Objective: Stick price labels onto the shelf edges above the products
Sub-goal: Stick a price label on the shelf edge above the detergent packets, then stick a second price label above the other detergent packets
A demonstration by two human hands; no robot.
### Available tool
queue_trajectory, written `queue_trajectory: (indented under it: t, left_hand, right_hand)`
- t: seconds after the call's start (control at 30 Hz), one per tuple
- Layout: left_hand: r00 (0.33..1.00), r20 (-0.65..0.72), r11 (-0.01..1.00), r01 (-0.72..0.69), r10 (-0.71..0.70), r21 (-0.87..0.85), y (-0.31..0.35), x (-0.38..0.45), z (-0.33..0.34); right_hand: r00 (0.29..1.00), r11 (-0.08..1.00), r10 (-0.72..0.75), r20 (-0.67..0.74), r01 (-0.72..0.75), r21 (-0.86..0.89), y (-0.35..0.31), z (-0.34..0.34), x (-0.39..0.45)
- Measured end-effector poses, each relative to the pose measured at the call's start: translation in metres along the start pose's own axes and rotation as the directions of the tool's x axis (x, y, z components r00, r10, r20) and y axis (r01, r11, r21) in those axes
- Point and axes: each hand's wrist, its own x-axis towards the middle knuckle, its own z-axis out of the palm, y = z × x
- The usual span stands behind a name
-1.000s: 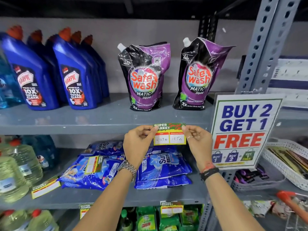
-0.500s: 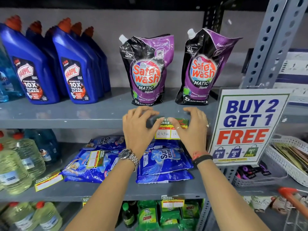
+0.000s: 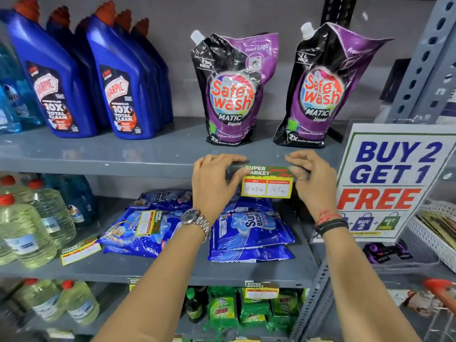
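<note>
Label (image 3: 267,182), rectangular, glossy, on shelf edge (image 3: 98,166)

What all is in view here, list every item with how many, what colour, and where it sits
Toilet cleaner bottles: at least five, blue with red caps, upper shelf left.
Detergent pouches: two, purple and black, upper shelf centre.
Price label: one, green and yellow, on the upper shelf edge between both hands.
Promo sign: one, white, right.
Detergent packets: several, blue, middle shelf.
Clear bottles: several, red caps, left.
Loose labels: at least two, yellow, middle shelf.
Green packets: several, bottom shelf.
White basket: one, far right.
Left hand: watch on wrist, pressing label.
Right hand: wristbands, pressing label.
</note>
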Motion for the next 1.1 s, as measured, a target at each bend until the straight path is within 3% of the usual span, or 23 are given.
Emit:
queue_trajectory:
  t: [0.2,0.27,0.37,0.43,0.5,0.6,0.67,0.73,0.8,0.9,1.0,1.1]
  left_hand:
    - [0.997,0.042,0.997,-0.06,0.062,-0.055,-0.009,-0.009,-0.002]
    - [0.996,0.0,0.991,-0.093,0.094,-0.095,-0.023,-0.025,-0.009]
    - [0.985,-0.152,0.989,-0.094,0.077,-0.112,-0.065,-0.061,-0.02]
    - [0.99,-0.135,0.994,0.028,-0.042,-0.103,-0.107,-0.085,-0.028]
    - [0.977,-0.038,0.976,0.205,-0.208,-0.073,-0.154,-0.103,-0.036]
    - [0.896,0.116,0.893,0.44,-0.429,-0.094,-0.227,-0.12,-0.053]
    - [0.829,0.208,0.829,0.548,-0.52,-0.11,-0.269,-0.129,-0.065]
    - [0.759,0.286,0.77,0.63,-0.585,-0.101,-0.307,-0.135,-0.079]
    - [0.712,0.336,0.732,0.676,-0.617,-0.089,-0.338,-0.137,-0.089]
    - [0.699,0.359,0.72,0.687,-0.618,-0.098,-0.365,-0.135,-0.092]
    - [0.645,0.437,0.675,0.73,-0.627,-0.107,-0.382,-0.137,-0.087]
    - [0.611,0.477,0.623,0.767,-0.632,-0.157,-0.394,-0.135,-0.077]
  right_hand:
    - [0.997,1.0,-0.021,-0.073,0.022,0.014,0.0,0.005,-0.01]
    - [0.976,0.998,-0.048,-0.212,0.054,0.022,0.003,0.016,-0.027]
    - [0.842,0.996,-0.029,-0.538,0.072,0.059,0.018,0.052,-0.065]
    - [0.813,0.993,0.093,-0.575,-0.038,0.107,0.034,0.094,-0.094]
    - [0.843,0.962,0.27,-0.464,-0.224,0.154,0.045,0.144,-0.12]
    - [0.828,0.83,0.55,-0.109,-0.529,0.176,0.051,0.228,-0.147]
    - [0.743,0.722,0.647,0.172,-0.67,0.175,0.051,0.279,-0.156]
    - [0.587,0.587,0.736,0.338,-0.802,0.115,0.04,0.326,-0.159]
    - [0.493,0.48,0.783,0.379,-0.867,0.136,0.02,0.359,-0.156]
    - [0.429,0.383,0.806,0.408,-0.903,0.194,-0.001,0.387,-0.147]
    - [0.354,0.3,0.823,0.445,-0.935,0.19,-0.012,0.403,-0.148]
    - [0.319,0.227,0.841,0.437,-0.941,0.251,-0.019,0.413,-0.146]
